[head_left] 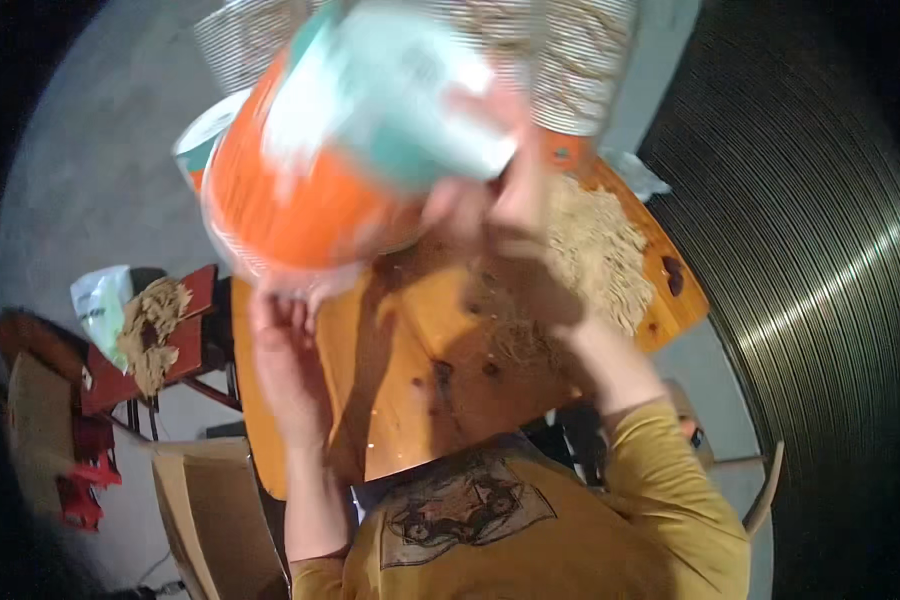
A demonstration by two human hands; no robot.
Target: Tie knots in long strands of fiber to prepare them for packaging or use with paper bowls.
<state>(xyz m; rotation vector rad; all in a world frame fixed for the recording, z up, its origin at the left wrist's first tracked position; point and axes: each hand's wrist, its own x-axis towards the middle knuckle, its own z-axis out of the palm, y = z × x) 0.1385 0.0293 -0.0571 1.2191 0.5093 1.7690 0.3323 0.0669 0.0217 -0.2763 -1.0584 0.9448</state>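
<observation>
Nearest the camera, a blurred orange, white and teal tub [310, 185] is being held tilted above the wooden table [420, 350]. Its side is being grasped by the right hand [505, 195], while its lower rim is being met by the left hand [285, 360]; whether it is being gripped there cannot be told. A tan shredded heap [602, 255] is being borne by the table's right part.

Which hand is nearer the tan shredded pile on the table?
Right. The right hand, blurred against the orange-and-green bucket, is just left of the pile; the left hand is farther left, at the bucket's lower rim.
</observation>
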